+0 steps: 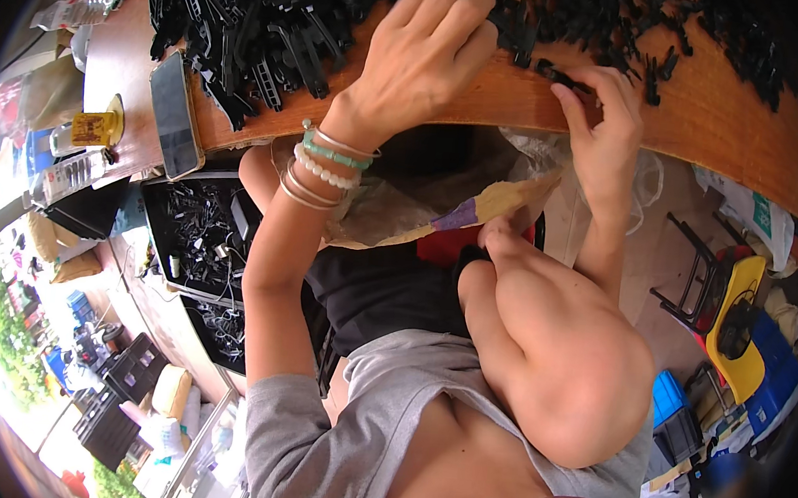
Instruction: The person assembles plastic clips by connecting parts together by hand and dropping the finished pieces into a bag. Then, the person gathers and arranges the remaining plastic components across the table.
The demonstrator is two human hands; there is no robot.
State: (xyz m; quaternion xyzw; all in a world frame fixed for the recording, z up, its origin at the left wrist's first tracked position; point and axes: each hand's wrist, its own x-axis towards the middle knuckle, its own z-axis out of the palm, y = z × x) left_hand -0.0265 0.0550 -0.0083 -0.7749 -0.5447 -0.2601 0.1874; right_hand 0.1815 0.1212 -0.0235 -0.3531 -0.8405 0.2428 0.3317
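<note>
In the head view, the right hand (609,120) is pinching a black part (564,77) between thumb and forefinger at the near edge of the table (703,131). The grip is leaving most of the palm free, probably because so slim a part is needing only the fingertips. The left hand (426,55) is arching over the left heap (271,23) with its back to the camera and its fingers curling down; the fingertips are being hidden, so whether they are holding anything cannot be told.

The left heap and the right heap (618,24) are lying toward the far side, apparently leaving a bare strip along the edge for handling single parts. The sack (511,199) is gaping just under that edge, above the lap, presumably placed to catch whatever is coming over it.

The phone (175,113) is lying beside the left heap, limiting room on that side. The bracelets (331,166) are circling the left wrist and could be snagging on loose parts. The bent knee (583,391) is rising near the right forearm, narrowing the space below. A jar (93,129) is standing farther left; a tray (202,226) of black pieces is resting lower down, and a yellow stool (743,333) is standing at the right.
</note>
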